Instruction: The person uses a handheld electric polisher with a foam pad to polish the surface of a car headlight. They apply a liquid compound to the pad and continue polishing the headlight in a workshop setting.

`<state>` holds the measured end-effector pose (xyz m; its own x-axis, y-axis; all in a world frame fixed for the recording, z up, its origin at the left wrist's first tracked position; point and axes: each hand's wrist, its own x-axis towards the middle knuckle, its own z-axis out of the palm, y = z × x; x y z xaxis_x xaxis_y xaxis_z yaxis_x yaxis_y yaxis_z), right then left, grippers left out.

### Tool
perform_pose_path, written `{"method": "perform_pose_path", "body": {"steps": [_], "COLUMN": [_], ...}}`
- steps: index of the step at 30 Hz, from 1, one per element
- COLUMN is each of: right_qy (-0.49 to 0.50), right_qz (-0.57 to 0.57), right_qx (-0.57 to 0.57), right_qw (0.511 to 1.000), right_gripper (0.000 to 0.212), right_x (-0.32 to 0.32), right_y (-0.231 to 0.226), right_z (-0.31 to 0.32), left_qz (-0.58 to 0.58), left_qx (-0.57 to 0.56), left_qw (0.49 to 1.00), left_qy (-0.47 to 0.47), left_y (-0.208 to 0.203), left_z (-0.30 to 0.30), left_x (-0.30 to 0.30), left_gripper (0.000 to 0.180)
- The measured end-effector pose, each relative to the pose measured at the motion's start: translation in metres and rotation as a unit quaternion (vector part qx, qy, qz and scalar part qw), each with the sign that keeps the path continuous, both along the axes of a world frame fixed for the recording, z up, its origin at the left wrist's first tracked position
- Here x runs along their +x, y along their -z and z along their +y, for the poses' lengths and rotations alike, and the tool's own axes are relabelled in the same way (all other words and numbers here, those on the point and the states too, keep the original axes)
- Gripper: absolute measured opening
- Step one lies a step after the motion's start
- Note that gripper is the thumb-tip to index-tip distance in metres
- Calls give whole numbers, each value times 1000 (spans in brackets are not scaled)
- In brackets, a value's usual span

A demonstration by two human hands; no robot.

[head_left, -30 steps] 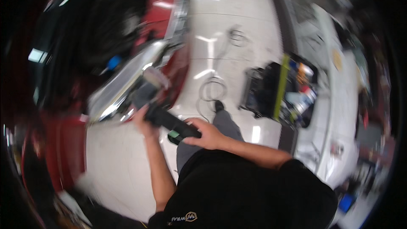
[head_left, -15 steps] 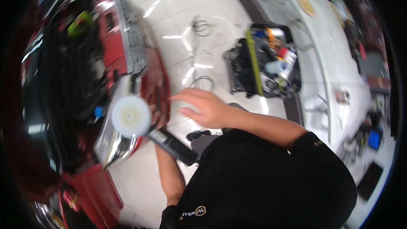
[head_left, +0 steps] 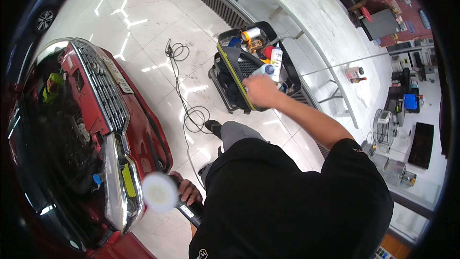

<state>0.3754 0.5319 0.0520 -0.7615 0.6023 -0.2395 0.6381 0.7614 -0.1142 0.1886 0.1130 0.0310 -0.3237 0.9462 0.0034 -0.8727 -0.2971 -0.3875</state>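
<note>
A black-bodied handheld polisher (head_left: 188, 213) with a round pale pad (head_left: 160, 192) is in my left hand (head_left: 189, 193), low and left of my body. Its pad is beside the headlight (head_left: 117, 182) of a red car (head_left: 140, 124). My right arm stretches out over an open black tool cart (head_left: 292, 77) with a yellow-green edge. There my right hand (head_left: 261, 92) is closed against a translucent bottle (head_left: 261, 71) with a blue cap. The hand covers the bottle's lower part, and its fingertips are mostly hidden.
Cans and bottles, among them a white spray can (head_left: 276, 58), fill the cart. A black cable (head_left: 176, 86) lies coiled on the tiled floor. A long white table (head_left: 330, 33) stands at the right. The car's engine bay (head_left: 62, 129) is exposed.
My right hand has gone from near the polisher to the bottle in the cart. The view has turned right, and the polisher sits lower in it, still in my left hand.
</note>
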Motion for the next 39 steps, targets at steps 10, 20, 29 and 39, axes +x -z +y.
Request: {"method": "perform_pose_path", "body": {"steps": [10,20,29,39], "right_qy": [-11,78,174,344], "right_qz": [-672,-180,561,470], "right_qx": [0,-177,-486,-680], "right_qw": [740,964,647,447], "right_gripper": [53,67,55,60], "right_x": [-3,10,-28,-61], "right_y": [153,-2,-170,-141], "right_z": [135,139,23,-139], "left_qz": [32,45,36,94], "left_qx": [-45,-49,-16,-1], "left_qw": [998,997,997,990], "left_qy": [37,29,60,104], "left_y": [15,20,26,-4], "left_z": [18,8,2,-20], "left_x": [1,7,12,-15], "left_gripper": [59,55,51,44]}}
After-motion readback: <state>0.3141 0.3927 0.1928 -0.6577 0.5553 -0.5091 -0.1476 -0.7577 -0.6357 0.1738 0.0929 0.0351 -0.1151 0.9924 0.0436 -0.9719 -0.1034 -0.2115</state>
